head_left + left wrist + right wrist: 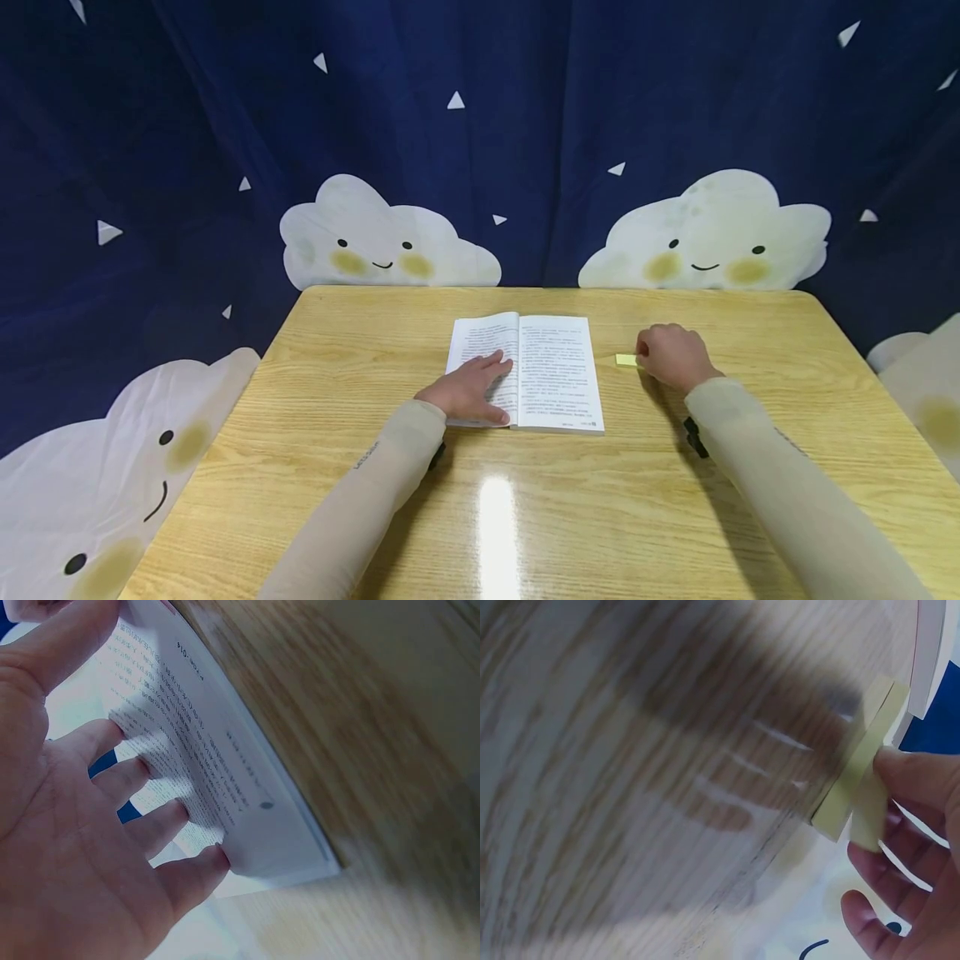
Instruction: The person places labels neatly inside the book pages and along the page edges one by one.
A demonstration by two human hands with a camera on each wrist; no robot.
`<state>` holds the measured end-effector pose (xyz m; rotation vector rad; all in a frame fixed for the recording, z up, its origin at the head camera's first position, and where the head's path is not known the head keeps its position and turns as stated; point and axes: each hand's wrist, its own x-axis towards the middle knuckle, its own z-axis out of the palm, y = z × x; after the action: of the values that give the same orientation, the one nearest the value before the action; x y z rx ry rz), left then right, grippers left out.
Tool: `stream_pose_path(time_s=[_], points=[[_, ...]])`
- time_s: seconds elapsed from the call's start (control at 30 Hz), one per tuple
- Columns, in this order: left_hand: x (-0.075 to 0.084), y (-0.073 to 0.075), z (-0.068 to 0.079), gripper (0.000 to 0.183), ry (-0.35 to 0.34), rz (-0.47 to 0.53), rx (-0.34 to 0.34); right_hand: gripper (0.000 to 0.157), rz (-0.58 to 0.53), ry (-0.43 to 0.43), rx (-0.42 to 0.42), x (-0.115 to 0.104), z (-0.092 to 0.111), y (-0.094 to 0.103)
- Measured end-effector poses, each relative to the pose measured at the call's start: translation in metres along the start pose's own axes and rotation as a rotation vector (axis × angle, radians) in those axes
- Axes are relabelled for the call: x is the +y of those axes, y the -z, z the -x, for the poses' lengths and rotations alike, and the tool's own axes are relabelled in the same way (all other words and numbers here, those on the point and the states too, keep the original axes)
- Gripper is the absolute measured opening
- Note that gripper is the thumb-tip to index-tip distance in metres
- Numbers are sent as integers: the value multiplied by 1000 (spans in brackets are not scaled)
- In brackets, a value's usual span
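Observation:
An open book (558,367) with printed pages lies on the wooden table. My left hand (472,390) rests spread on its left page; in the left wrist view the fingertips (214,859) touch the printed page (187,742). To the right of the book is a small yellow sticky note pad (626,360). My right hand (675,354) is beside it. Seen by the right wrist camera, the thumb and a finger pinch a yellow sticky note (870,814) that angles away from the pad (855,769). Whether the note is fully off the pad I cannot tell.
The wooden table (337,358) has rounded far corners and a bright reflection near the front. A dark blue curtain (517,142) with white clouds and triangles hangs behind and beside it.

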<state>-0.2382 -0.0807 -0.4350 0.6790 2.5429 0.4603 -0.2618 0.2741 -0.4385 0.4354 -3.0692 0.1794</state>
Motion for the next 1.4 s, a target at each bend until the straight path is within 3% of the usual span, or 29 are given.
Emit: stream_pose_path(time_s=[0.3, 0.57, 0.7, 0.87, 1.13, 1.4], points=[[1, 0, 1, 94, 4, -3, 0, 11, -64, -25, -121, -1, -4, 6], [2, 1, 1, 95, 6, -5, -7, 7, -179, -11, -154, 5, -7, 7], [2, 1, 0, 95, 4, -2, -9, 13, -228, 12, -202, 8, -8, 9], [2, 1, 1, 94, 5, 9, -8, 13, -265, -20, -246, 8, -10, 13], [1, 0, 0, 95, 1, 9, -4, 12, -253, -34, -227, 4, -12, 11], [0, 1, 0, 95, 1, 6, -8, 16, -329, -102, -233, 6, -13, 15]])
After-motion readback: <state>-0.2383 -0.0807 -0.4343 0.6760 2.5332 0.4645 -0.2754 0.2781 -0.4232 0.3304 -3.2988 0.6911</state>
